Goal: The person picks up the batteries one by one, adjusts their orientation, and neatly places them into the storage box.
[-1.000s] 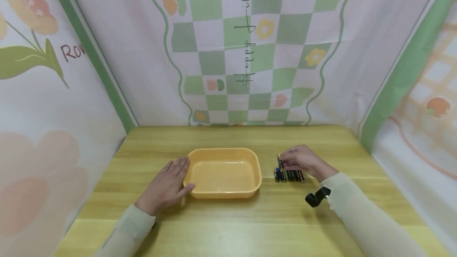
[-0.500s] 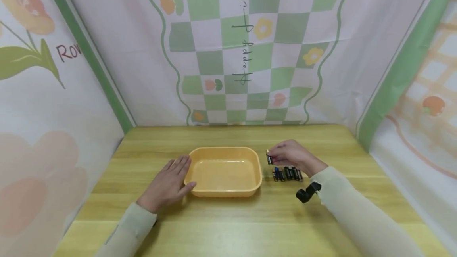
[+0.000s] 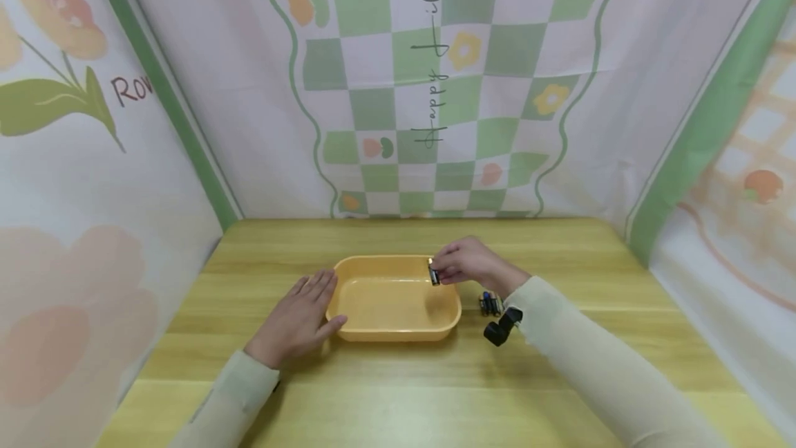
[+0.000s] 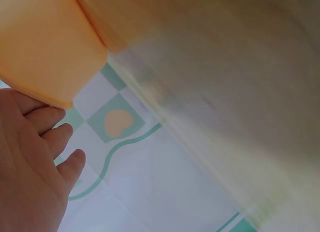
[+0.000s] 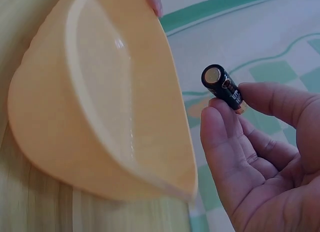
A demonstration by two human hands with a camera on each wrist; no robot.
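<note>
An orange-yellow basin (image 3: 392, 334) stands on the table with nothing inside it. My left hand (image 3: 298, 320) rests against its left rim, fingers straight; the left wrist view shows the fingers (image 4: 47, 119) touching the basin's edge (image 4: 45, 52). Over the basin's back right part, my right hand (image 3: 475, 265) pinches one small battery (image 3: 434, 274) between thumb and fingertips. In the right wrist view the black battery (image 5: 222, 87) is tilted, its flat end towards the camera, held by my right hand (image 5: 265, 152) beside the basin (image 5: 90, 132).
Several dark batteries (image 3: 489, 304) lie on the wooden table (image 3: 398, 393) right of the basin, partly hidden by my right wrist and the black wrist device (image 3: 502, 327). A printed cloth (image 3: 417, 109) hangs behind the table's back edge.
My right hand has lifted a battery from beside the others and carried it left, from the table to above the basin. My left hand has stayed at the basin's rim.
</note>
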